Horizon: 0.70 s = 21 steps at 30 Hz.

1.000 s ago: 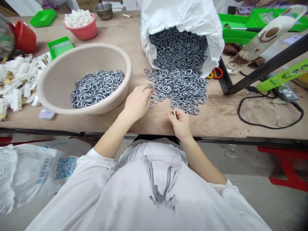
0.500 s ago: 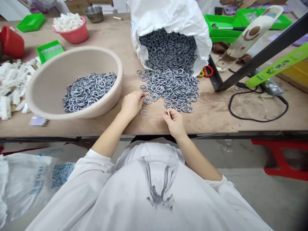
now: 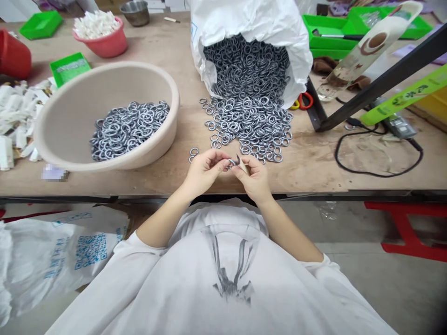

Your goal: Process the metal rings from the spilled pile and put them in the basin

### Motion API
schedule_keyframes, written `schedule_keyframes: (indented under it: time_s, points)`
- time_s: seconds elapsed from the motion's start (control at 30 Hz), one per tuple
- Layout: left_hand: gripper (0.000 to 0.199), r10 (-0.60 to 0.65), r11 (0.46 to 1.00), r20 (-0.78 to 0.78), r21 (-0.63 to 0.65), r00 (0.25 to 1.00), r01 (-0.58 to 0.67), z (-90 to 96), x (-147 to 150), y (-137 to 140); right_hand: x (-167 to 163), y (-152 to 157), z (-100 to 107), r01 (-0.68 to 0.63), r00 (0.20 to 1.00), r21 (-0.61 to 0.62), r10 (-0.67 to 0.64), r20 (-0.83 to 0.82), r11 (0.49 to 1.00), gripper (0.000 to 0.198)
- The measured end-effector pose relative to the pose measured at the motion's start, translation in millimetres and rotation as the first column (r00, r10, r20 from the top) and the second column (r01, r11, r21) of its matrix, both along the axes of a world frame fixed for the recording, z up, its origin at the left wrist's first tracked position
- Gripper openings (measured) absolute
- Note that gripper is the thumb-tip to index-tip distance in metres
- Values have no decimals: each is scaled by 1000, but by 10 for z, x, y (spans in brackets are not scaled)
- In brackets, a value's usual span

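Between thumb and fingers, my left hand (image 3: pixel 206 171) pinches a grey ring (image 3: pixel 232 162). My right hand (image 3: pixel 255 180) is closed on a small knife (image 3: pixel 243 165) with a pale handle, its dark pointed blade up against the ring. Just beyond both hands, a heap of grey rings (image 3: pixel 249 121) spills from a white sack (image 3: pixel 251 18) lying on its side. A couple of loose rings (image 3: pixel 193 152) rest left of the heap, by my left hand. More rings (image 3: pixel 131 128) fill part of a large beige basin (image 3: pixel 66 116) on the left.
White pieces (image 3: pixel 17 111) are piled at the far left, near a red tub (image 3: pixel 108 44) and a green tray (image 3: pixel 70 69). On the right stand a black metal frame (image 3: pixel 349 107) and a bottle (image 3: pixel 345 77), with red-handled scissors (image 3: pixel 306 101) and a black cable (image 3: pixel 377 174).
My left hand has moved right from the heap's edge to meet my right hand, now with a ring in its pinch. The knife blade now shows at that ring.
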State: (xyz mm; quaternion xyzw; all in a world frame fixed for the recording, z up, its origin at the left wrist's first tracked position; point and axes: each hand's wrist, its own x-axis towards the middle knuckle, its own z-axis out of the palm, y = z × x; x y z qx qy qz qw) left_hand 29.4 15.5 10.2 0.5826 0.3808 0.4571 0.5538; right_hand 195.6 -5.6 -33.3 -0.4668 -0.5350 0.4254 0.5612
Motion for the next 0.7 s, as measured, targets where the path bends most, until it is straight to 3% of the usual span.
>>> schedule_keyframes:
  time_s: [0.07, 0.23, 0.4, 0.57, 0.7]
  points:
    - [37, 18, 1000, 43, -26, 999, -17, -5, 21, -25, -17, 3, 14, -15, 999, -22, 14, -30, 1000, 31]
    - [43, 135, 982, 257, -165, 957, -94, -134, 185, -107, -141, -6, -25, 88, 976, -71, -101, -195, 994, 36]
    - [36, 172, 931, 410, -364, 896, -12, -231, 288, -155, -230, -70, -35, 113, 987, -35, -116, -111, 993, 37]
    - [36, 105, 932, 408, -358, 907, 53, -204, 186, -128, -127, -96, 6, 117, 993, 73, -117, -16, 990, 30]
    - [37, -6, 935, 331, -332, 944, 122, -173, 68, -96, -13, -76, 71, 90, 996, 88, -88, -29, 992, 34]
